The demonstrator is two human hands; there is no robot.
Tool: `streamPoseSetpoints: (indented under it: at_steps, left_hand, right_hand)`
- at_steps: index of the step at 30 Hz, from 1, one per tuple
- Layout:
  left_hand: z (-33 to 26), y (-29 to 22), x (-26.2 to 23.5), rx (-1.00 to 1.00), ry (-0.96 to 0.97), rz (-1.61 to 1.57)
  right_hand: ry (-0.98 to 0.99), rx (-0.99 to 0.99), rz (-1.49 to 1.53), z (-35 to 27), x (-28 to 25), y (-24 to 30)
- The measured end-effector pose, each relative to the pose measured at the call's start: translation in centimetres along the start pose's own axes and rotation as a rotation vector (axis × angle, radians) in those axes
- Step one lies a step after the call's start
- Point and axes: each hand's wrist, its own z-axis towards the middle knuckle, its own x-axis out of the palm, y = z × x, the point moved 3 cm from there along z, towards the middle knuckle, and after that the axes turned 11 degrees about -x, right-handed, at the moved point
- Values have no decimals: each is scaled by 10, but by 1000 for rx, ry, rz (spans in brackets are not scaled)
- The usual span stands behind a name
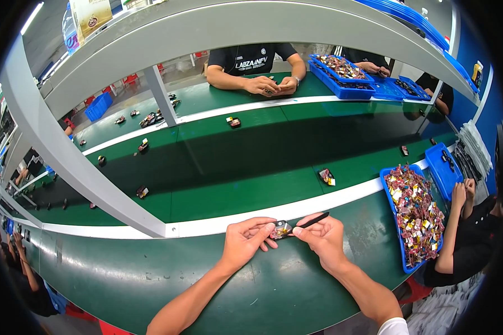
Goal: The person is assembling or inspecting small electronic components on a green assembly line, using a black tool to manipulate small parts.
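Observation:
Between the thumb and fingers of my left hand [243, 241] is a small black-rimmed electronic part [281, 228] with reddish and pale pieces inside. My right hand [325, 241] closes around a slim black pen-like tool [317, 218], its upper end pointing away to the right. The lower end of that tool comes to the right edge of the part; whether it touches cannot be made out. Both hands are above the near green worktop [207, 273], close to its white rail.
Past the white rail [262, 214], a green conveyor belt [251, 184] carries scattered small parts. A blue tray [397, 223] heaped with red, white and yellow pieces stands at my right. Grey metal posts [89, 151] rise at left. Co-workers sit opposite and at both sides.

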Motion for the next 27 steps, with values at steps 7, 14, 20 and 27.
streamPoseSetpoints:
  at_steps: [7, 14, 20, 27]
  left_hand:
    - [0, 4, -13, -12, 59, -28]
    - [0, 6, -23, -4, 78, -61]
    - [-2, 6, -27, -2, 88, -78]
    - [-5, 7, -37, -5, 88, -88]
  right_hand:
    - [19, -379, -213, -6, 8, -12]
    - [27, -513, -401, -12, 19, -11]
    - [2, -541, -424, -12, 23, -16]
    - [56, -623, -506, -13, 33, -21]
